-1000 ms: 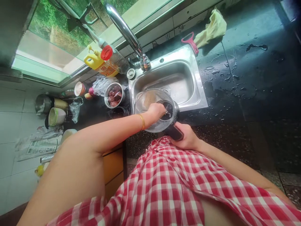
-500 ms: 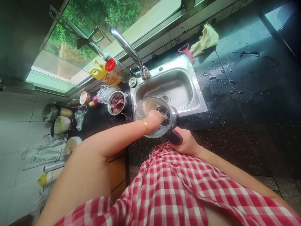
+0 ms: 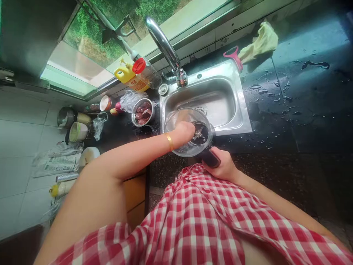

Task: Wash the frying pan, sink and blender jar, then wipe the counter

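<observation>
A clear blender jar (image 3: 179, 149) is held tilted over the near edge of the sink, its wide mouth toward the left. My right hand (image 3: 222, 163) is wrapped around the jar's black handle (image 3: 211, 157). Inside the jar is my left hand (image 3: 184, 133), a gold bracelet at its wrist. The fingers of that hand are hidden, so I cannot see whether they hold anything. Metal blades (image 3: 198, 134) show at the jar's dark bottom, just right of my left hand.
The steel sink (image 3: 245, 110) has a chrome faucet (image 3: 165, 42) behind it. To the left are a metal bowl of dark red meat pieces (image 3: 143, 112), a yellow bottle (image 3: 129, 77) and a red-capped container (image 3: 139, 66). A pink peeler (image 3: 234, 57) and a pale cloth (image 3: 261, 44) lie back right.
My left hand has shifted off the blades, which now show more fully. The right hand keeps hold of the handle. The whole view has moved slightly.
</observation>
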The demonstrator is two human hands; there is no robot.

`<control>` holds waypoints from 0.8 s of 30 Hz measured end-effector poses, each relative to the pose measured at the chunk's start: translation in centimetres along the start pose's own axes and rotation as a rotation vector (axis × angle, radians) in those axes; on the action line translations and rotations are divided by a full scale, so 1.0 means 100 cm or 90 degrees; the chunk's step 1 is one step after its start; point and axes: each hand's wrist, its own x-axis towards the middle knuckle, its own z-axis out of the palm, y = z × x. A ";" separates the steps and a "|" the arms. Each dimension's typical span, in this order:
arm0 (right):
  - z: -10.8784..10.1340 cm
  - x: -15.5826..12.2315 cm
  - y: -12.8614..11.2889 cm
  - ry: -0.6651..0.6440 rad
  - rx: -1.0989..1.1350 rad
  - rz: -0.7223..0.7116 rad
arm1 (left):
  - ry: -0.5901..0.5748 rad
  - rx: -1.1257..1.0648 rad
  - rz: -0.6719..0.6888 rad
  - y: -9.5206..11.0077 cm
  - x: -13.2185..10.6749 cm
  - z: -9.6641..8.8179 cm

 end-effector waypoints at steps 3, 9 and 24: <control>-0.001 0.000 -0.001 0.002 0.007 0.002 | 0.030 0.004 -0.017 -0.007 -0.017 -0.012; -0.015 0.005 -0.002 -0.089 0.032 0.083 | 0.147 -0.007 -0.014 -0.020 -0.049 -0.025; -0.034 0.036 -0.077 0.094 -0.339 0.013 | 0.355 -0.043 0.201 -0.056 -0.045 0.000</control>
